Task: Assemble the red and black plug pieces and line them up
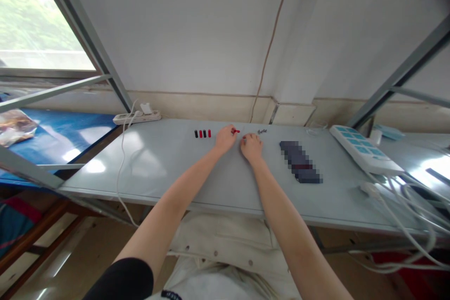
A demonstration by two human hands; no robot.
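At the grey table [230, 185], the right hand [252, 146] curls, its grip impossible to tell, near the left hand [225, 139] pinching a small red piece [238, 131], beside four black and red cylinders [204, 134], with metallic bits [262, 131] beyond.

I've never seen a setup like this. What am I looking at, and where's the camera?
There's no machine here: just a person's bare hands, seen from a camera worn on their head, looking forward and down. On the gray table stand four small cylinders, black and red alternating, in a row. The left hand pinches a small red piece. The right hand is beside it; its grip is unclear. Just beyond lie small metallic bits. Farther right are a pixelated dark object and a white power strip.
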